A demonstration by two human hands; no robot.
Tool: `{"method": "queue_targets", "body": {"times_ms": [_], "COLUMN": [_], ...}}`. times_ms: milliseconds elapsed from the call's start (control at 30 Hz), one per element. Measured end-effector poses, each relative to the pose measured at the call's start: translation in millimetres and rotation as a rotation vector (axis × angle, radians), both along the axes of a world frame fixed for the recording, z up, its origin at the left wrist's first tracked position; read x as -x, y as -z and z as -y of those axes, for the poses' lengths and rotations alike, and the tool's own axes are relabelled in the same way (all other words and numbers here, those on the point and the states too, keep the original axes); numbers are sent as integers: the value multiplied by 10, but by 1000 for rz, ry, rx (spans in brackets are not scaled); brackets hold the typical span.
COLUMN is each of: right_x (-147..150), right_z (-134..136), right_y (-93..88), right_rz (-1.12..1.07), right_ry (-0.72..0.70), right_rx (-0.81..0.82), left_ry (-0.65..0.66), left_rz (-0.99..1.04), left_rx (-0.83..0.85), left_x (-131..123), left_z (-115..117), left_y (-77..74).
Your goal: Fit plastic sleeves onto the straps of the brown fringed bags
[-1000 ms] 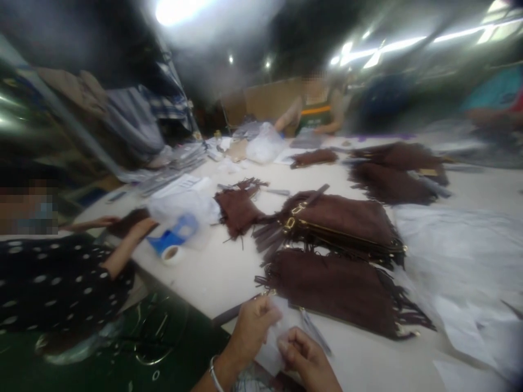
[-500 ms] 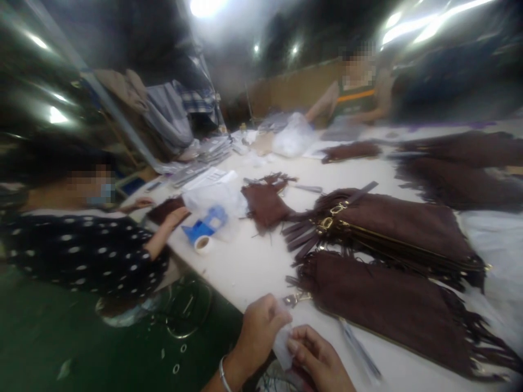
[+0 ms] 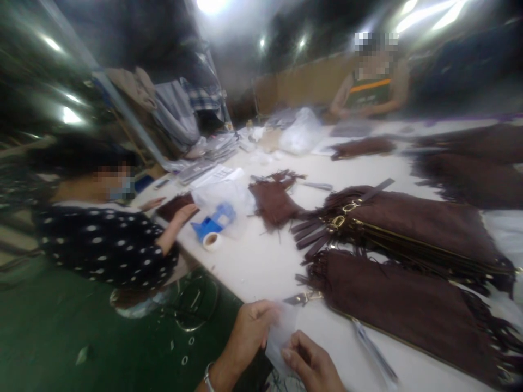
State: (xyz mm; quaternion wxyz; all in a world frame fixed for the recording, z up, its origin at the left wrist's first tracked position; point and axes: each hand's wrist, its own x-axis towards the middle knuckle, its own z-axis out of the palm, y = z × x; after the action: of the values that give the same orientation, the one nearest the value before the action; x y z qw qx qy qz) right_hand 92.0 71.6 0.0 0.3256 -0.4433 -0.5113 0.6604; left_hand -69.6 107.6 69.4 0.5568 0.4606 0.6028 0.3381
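Low over the near edge of the table, a small translucent white sheet (image 3: 278,336), thin like tissue or plastic film, is spread between my hands. My left hand (image 3: 251,332) pinches its upper left part, thumb against fingers. On its lower right side, my right hand (image 3: 311,359) closes thumb and fingers on the sheet. Just beyond my left fingertips lies a strap with a metal clasp (image 3: 304,298), joined to a dark brown fringed bag (image 3: 392,305) lying flat. Beside that bag rests a slim grey metal tool (image 3: 371,348), its kind unclear.
A stack of brown bags (image 3: 420,223) lies behind, with a smaller fringed brown piece (image 3: 273,204) to its left. A blue tape dispenser (image 3: 208,226) and white tape roll (image 3: 211,241) stand near a co-worker in a dotted top (image 3: 106,245). Another person (image 3: 370,95) sits across the white table (image 3: 232,267).
The sheet is spread wider between my hands and shows more of its face. My view has swung slightly left. The person across has drawn their arms in.
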Motion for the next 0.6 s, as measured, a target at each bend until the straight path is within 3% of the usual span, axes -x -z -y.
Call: {"method": "queue_targets", "body": {"times_ms": [600], "right_x": [96], "right_z": [160], "right_y": [-34], "right_rz": [-73], "right_ry": [3], "right_rx": [34], "left_ry": [-56], "left_rz": [-5], "left_rx": [-18], "left_x": [106], "left_z": [169], "left_y": [77]}}
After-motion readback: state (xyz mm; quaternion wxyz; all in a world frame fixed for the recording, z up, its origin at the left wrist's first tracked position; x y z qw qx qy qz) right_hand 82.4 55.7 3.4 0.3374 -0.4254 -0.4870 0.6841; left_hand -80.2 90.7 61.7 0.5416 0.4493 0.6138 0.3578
